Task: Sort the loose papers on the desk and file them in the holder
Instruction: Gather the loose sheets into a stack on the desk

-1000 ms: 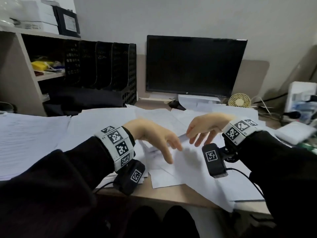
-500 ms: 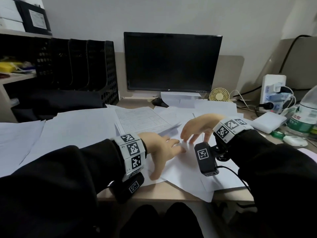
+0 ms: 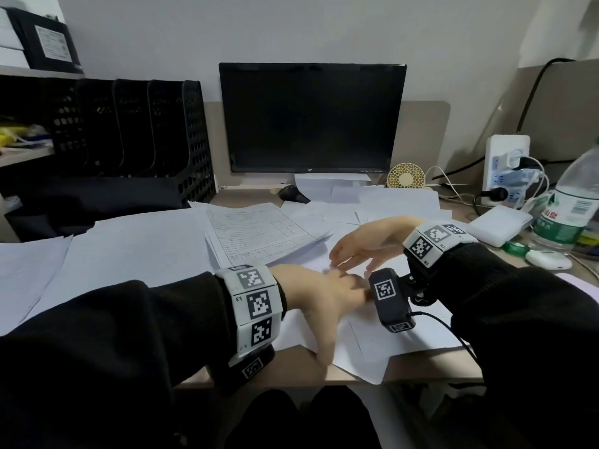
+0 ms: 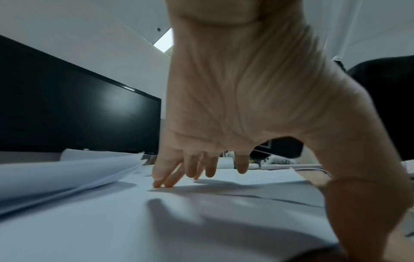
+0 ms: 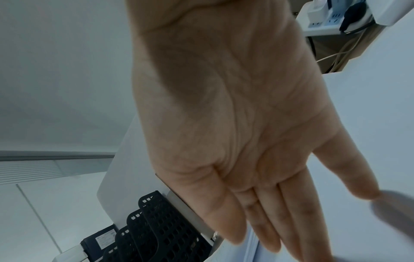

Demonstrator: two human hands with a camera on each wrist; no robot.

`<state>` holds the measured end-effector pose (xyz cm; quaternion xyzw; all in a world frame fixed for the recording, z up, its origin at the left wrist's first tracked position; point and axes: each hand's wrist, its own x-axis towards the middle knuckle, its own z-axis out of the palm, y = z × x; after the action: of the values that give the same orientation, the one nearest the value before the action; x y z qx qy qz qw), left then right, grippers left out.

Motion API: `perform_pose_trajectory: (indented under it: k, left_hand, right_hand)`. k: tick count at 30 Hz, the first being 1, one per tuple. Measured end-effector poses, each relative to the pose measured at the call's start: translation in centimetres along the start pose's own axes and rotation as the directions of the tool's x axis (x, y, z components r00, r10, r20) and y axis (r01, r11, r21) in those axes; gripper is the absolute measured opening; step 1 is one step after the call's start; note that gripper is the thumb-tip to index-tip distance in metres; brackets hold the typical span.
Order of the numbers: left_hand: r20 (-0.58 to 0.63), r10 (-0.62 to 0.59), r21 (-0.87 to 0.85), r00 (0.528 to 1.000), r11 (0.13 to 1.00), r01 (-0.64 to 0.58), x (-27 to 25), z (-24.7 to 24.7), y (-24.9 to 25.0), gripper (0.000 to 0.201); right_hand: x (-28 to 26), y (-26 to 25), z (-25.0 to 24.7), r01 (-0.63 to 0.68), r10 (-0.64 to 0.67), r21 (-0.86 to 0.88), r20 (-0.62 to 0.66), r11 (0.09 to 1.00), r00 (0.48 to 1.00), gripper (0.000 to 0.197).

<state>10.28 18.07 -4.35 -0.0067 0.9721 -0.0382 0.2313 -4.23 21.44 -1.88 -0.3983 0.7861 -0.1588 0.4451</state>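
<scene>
Loose white papers (image 3: 382,338) cover the desk. A stack topped by a printed form (image 3: 259,231) lies just beyond my hands, its edge lifted in the left wrist view (image 4: 67,173). The black mesh file holder (image 3: 162,134) stands at the back left, and also shows in the right wrist view (image 5: 161,230). My left hand (image 3: 334,306) lies spread on the sheets near the front edge, its fingertips (image 4: 161,182) touching paper. My right hand (image 3: 353,254) hovers just beyond it, palm down and fingers straight (image 5: 257,221), holding nothing.
A dark monitor (image 3: 311,118) stands at the back centre with a black mouse (image 3: 293,194) in front. To the right are a small round fan (image 3: 405,176), a power strip (image 3: 505,166) with cables, a white box (image 3: 499,225) and a water bottle (image 3: 570,202). Shelves stand at the far left.
My left hand has come down and to the right, onto the sheets near the front edge. My right hand has sunk a little towards the paper. The view has swung right.
</scene>
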Motion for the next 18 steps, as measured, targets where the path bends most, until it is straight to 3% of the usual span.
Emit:
perform_pose_trajectory:
  k: [5,8,12,18]
  left_hand:
    - [-0.024,0.051,0.041,0.998,0.998,-0.05,0.3,0.1,0.8,0.108]
    - [-0.104,0.087,0.034,0.991,0.996,-0.084,-0.6,0.0,0.6,0.09]
    - [-0.272,0.094,0.139,0.958,0.989,-0.057,-1.0,0.7,-0.3,0.056]
    - [-0.431,-0.041,-0.056,0.902,0.998,0.019,-1.6,-1.0,-2.3,0.035]
  right_hand:
    - [0.6,-0.1,0.8,0.051,-0.053,0.029,0.088,0.998,0.995,0.041]
    - [0.9,-0.3,1.3,0.085,-0.091,0.08,0.066,0.993,0.994,0.043]
    - [1.1,-0.6,1.1,0.1,-0.107,0.049,0.171,0.994,0.979,0.052]
    - [0.5,-0.2,-0.1,0.116,-0.141,0.13,0.205,0.985,0.968,0.058]
